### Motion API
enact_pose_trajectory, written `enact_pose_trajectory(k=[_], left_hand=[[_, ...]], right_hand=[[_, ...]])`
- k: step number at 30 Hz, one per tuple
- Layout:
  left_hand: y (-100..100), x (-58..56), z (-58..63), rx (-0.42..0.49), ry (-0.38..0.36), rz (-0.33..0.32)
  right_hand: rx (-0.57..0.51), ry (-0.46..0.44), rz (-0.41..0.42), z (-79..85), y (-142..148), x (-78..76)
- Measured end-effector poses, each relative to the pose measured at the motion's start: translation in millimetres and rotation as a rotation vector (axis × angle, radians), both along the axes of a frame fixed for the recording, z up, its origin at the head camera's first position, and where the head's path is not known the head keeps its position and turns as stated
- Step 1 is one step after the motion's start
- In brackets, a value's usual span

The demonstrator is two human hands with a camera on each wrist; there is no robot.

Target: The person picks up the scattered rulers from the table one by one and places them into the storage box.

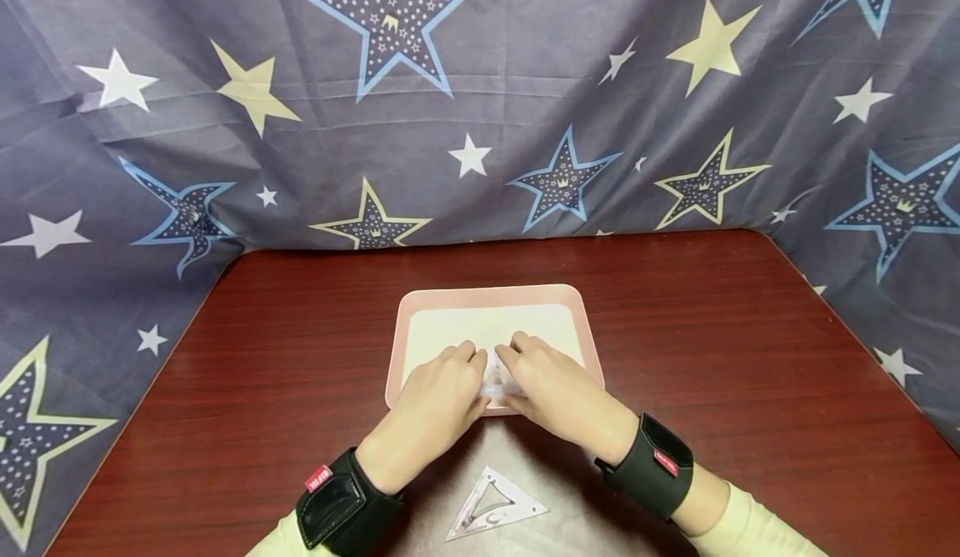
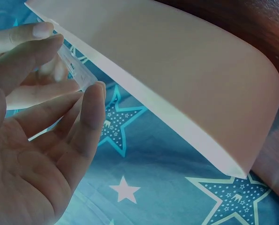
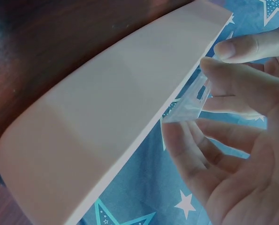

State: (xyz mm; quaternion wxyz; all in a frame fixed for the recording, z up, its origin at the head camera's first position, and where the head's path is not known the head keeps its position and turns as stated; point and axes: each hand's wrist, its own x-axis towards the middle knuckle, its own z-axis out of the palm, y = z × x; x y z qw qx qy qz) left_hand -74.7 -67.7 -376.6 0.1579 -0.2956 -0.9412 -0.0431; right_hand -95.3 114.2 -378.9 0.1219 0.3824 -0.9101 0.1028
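Note:
Both hands meet over the front rim of a pink tray (image 1: 495, 297). Between them is a clear, flat plastic piece (image 1: 495, 379) with a cut-out. My left hand (image 1: 441, 386) pinches its left side between thumb and fingers. My right hand (image 1: 557, 383) grips the other side the same way. In the right wrist view the see-through piece (image 3: 188, 108) slants beside the tray's edge, fingertips at its ends. Fingers cover much of its outline. A clear triangular set square (image 1: 522, 507) lies flat on the table, nearer to me than the tray.
The tray has a pale, cream-coloured inside and stands on a dark red wood-grain table (image 1: 300, 390). A grey curtain (image 1: 510, 90) with stars hangs behind the table and along its sides. Black bands (image 1: 648, 467) wrap both wrists.

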Motion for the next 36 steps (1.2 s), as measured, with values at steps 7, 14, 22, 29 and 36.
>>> enact_pose_trajectory(k=[7,14,22,29,36], left_hand=[[-1,-5.1,-1.4,0.018,0.004,-0.007],[-3,-10.6,-4.7,0.031,0.005,-0.016],[-4,-16.0,-11.2,0.037,0.003,-0.015],[-6,-19.4,-15.0,0.034,-0.013,-0.008],[-8,-21.3,-19.0,0.039,-0.041,-0.005]], right_hand=[[0.006,-0.002,0.001,-1.0,-2,-5.5],[0.034,-0.022,-0.018,-1.8,-3,-10.8],[0.03,-0.049,-0.023,-4.3,-4,-14.2],[0.036,-0.092,-0.034,-6.1,-6,-17.8],[0.054,-0.112,-0.036,-6.9,-9,-20.2]])
